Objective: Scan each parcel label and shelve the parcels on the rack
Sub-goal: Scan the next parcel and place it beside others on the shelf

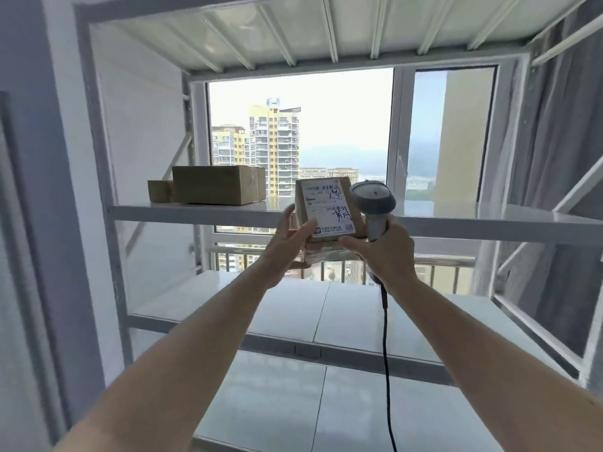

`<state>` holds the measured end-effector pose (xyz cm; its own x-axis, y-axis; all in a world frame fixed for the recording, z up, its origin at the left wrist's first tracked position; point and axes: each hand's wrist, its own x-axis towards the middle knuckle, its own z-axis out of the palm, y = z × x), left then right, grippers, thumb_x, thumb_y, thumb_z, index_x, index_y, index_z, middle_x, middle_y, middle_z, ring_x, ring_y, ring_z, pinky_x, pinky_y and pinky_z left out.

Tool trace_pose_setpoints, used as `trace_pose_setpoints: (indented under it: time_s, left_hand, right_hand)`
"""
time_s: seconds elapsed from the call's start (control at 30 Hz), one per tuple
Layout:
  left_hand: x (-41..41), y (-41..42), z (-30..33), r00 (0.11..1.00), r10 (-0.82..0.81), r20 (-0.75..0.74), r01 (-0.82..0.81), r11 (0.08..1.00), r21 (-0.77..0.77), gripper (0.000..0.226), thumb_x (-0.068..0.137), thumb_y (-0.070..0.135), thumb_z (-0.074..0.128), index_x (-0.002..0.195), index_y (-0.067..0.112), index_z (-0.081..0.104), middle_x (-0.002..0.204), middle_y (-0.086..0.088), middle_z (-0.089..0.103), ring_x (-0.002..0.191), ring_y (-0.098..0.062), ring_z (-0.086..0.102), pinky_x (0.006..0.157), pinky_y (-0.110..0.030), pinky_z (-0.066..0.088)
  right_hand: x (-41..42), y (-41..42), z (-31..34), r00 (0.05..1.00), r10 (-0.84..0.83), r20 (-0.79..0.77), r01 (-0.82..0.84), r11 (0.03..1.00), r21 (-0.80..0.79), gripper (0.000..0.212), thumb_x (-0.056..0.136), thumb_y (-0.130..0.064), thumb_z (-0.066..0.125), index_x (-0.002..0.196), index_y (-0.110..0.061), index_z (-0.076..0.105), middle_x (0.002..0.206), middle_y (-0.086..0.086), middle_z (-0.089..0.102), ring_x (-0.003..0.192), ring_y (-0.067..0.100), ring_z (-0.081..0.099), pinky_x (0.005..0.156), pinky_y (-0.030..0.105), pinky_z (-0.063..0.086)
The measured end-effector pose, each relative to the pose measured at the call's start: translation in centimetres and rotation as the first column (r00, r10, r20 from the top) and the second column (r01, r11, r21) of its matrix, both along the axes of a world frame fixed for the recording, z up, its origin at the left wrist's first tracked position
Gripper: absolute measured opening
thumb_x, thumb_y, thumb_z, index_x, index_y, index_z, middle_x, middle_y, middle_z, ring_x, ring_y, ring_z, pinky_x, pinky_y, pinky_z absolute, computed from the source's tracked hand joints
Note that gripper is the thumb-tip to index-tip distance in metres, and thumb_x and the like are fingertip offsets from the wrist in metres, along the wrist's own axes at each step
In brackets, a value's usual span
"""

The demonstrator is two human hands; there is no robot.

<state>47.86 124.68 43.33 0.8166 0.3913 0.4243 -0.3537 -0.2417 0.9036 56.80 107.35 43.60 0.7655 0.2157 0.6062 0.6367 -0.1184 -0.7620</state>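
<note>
Two bare forearms reach up and fwd from the bottom of the view. The left hand [287, 243] grips a small cardboard parcel [329, 216] from its left side and underneath, fingers curled on the edge. The right hand [380, 252] is wrapped round the handle of a grey barcode scanner [372, 199], its thumb touching the parcel's lower edge; a black cable [386, 353] hangs down from the handle. The parcel is held in the air just in front of the rack's middle shelf [489, 220], label side facing the camera.

Likely step: label scan done or nearly so, shelving about to start — a judgement only. Next move prob. needs the parcel lifted over the shelf lip and set down on bare shelf, scanner kept out of the way.

The white label [328, 212] carries printed lines, what looks like a QR code at bottom right and big handwritten black marks — too blurred to read; no brand legible.

Farther back, on the same shelf's left end, sit a large brown box [217, 184] and a small box [160, 190] touching it. Beyond the rack, a window [300, 132] shows tower blocks.
</note>
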Motion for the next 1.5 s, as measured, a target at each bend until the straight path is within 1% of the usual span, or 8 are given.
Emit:
trace_pose_setpoints:
  time_s: [0.23,0.47,0.57,0.73,0.97,1.17,1.33,1.5]
  left_hand:
    - [4.4,6.5,3.2,0.995,0.099,0.004,-0.097,0.96,0.263,0.071,0.099,0.04,0.061,0.158,0.029,0.024,0.13,-0.001,0.063,0.106,-0.01,0.066,0.083,-0.02,0.055]
    - [8.8,13.9,5.0,0.977,0.212,0.033,-0.206,0.882,0.424,0.066,0.101,0.029,0.06,0.159,0.022,0.03,0.137,-0.011,0.06,0.119,-0.028,0.063,0.086,-0.025,0.058]
    - [10.6,17.5,6.1,0.969,0.247,0.024,-0.234,0.874,0.425,0.066,0.1,0.026,0.063,0.158,0.017,0.032,0.128,-0.01,0.064,0.118,-0.029,0.064,0.087,-0.029,0.055]
    - [13.6,23.8,7.5,0.963,0.269,-0.015,-0.24,0.883,0.402,0.073,0.092,0.013,0.074,0.155,0.012,0.036,0.119,-0.007,0.065,0.091,-0.002,0.061,0.059,-0.006,0.051]
    - [17.5,30.7,8.0,0.959,0.27,-0.085,-0.206,0.872,0.443,0.054,0.085,0.018,0.081,0.131,0.014,0.051,0.109,-0.007,0.067,0.11,-0.028,0.066,0.094,-0.043,0.058]
    - [19.9,33.7,7.2,0.964,0.237,-0.119,-0.161,0.881,0.445,0.041,0.087,0.024,0.08,0.122,0.014,0.063,0.093,0.008,0.067,0.088,-0.01,0.062,0.071,-0.016,0.048]
    - [21.1,35.0,7.1,0.951,0.273,-0.148,-0.186,0.882,0.433,0.045,0.083,0.032,0.083,0.121,0.015,0.065,0.107,-0.005,0.074,0.102,-0.025,0.069,0.096,-0.045,0.056]
    - [21.4,35.3,7.7,0.931,0.328,-0.158,-0.227,0.862,0.454,0.049,0.085,0.032,0.081,0.119,0.01,0.053,0.112,-0.011,0.069,0.105,-0.029,0.066,0.098,-0.047,0.053]
  right_hand:
    - [5.1,7.2,3.9,0.998,0.031,0.047,-0.031,1.0,-0.001,0.057,0.069,-0.036,0.091,0.11,-0.006,0.064,0.093,-0.002,0.066,0.082,0.015,0.06,0.057,0.01,0.034]
    - [10.4,14.6,7.4,0.991,0.025,0.129,-0.015,0.997,-0.078,0.06,0.072,-0.047,0.088,0.108,-0.003,0.067,0.097,0.005,0.07,0.087,0.018,0.064,0.068,0.021,0.042]
    - [11.8,18.3,8.9,0.988,0.019,0.153,0.0,0.992,-0.125,0.061,0.074,-0.052,0.084,0.106,-0.004,0.065,0.094,0.004,0.068,0.085,0.018,0.064,0.06,0.018,0.038]
    - [14.2,24.8,10.9,0.989,-0.027,0.143,0.059,0.973,-0.224,0.058,0.075,-0.056,0.082,0.098,-0.008,0.059,0.087,0.005,0.069,0.077,0.021,0.068,0.051,0.02,0.037]
    - [16.8,31.7,11.6,0.995,-0.066,0.076,0.09,0.921,-0.379,0.066,0.065,-0.051,0.09,0.099,-0.002,0.063,0.088,0.013,0.075,0.082,0.026,0.074,0.074,0.035,0.06]
    - [18.1,34.7,12.1,0.992,-0.124,0.022,0.122,0.897,-0.425,0.055,0.062,-0.031,0.096,0.095,-0.001,0.063,0.082,0.012,0.072,0.07,0.024,0.068,0.051,0.027,0.049]
    - [18.4,36.1,12.8,0.988,-0.154,0.013,0.143,0.878,-0.457,0.041,0.063,-0.022,0.094,0.081,-0.004,0.062,0.074,0.011,0.072,0.065,0.019,0.069,0.066,0.033,0.06]
    - [18.1,37.6,13.2,0.984,-0.178,-0.025,0.145,0.869,-0.473,0.033,0.064,-0.015,0.092,0.066,-0.008,0.06,0.063,0.007,0.07,0.051,0.014,0.063,0.051,0.026,0.057]
